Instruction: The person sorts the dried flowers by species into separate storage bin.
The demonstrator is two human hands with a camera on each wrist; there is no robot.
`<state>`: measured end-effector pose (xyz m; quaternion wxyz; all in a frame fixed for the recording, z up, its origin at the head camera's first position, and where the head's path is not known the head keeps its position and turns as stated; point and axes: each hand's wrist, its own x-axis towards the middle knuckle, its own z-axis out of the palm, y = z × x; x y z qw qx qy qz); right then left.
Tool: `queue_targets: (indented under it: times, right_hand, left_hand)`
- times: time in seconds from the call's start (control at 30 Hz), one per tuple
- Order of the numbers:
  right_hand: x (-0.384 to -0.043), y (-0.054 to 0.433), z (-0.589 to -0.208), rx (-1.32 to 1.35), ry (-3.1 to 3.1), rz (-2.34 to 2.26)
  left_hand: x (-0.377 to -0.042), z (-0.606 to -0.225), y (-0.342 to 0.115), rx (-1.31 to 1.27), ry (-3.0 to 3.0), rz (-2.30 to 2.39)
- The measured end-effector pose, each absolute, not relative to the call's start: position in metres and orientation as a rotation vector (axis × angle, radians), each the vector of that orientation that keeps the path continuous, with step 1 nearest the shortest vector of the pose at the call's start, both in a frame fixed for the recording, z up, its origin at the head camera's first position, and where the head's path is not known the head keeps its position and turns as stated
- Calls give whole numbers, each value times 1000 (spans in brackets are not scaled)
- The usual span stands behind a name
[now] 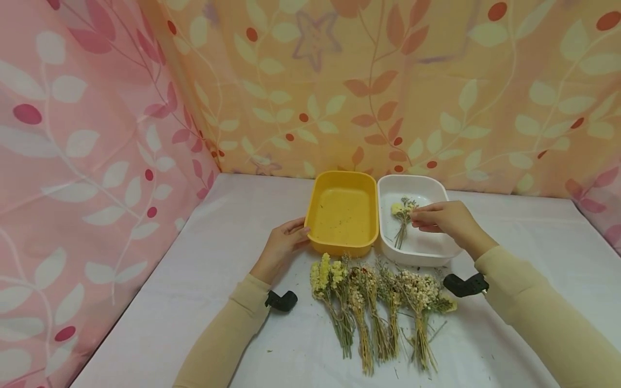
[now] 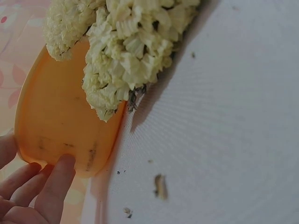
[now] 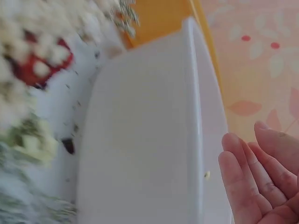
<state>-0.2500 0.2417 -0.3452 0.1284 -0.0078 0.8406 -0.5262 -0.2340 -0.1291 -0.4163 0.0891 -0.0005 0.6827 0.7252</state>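
My left hand [image 1: 283, 242] rests against the near left corner of a yellow tub [image 1: 315, 207], its fingertips touching the outer wall; in the left wrist view the fingers [image 2: 56, 186] look fairly straight. Inside the white tub [image 1: 439, 242] lies a small bunch of dried flowers [image 1: 400, 229] with pale yellow heads. Above that tub, my right hand [image 1: 443, 215] has its fingertips right at the bunch's heads. The right wrist view shows those fingers [image 3: 238, 182] extended, the thumb apart and nothing between them; the tub's wall hides the bunch there.
In front of the tubs, several dried flower bunches [image 1: 366, 302] lie in a row, stems towards me. Plant crumbs dot the white tablecloth [image 1: 271, 334]. Patterned curtains [image 1: 310, 108] hang close behind the tubs and at the sides. A black wrist mount [image 1: 281, 300] sticks out from each sleeve.
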Motion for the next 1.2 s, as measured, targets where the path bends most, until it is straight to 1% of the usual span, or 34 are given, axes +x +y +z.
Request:
queue_targets:
  times: [0.57,1.0,1.2]
  right_hand:
    - [-181,250,-347,-49,2359,-1618]
    - [-145,252,-352,-1,2343,-1571]
    - [-130,258,-359,-5,2243,-1643]
  left_hand:
    - [-235,-417,-129,-14,2048,2156]
    - [-236,-418,-128,7,2034,2167]
    - [-237,-420,-130,16,2045,2161]
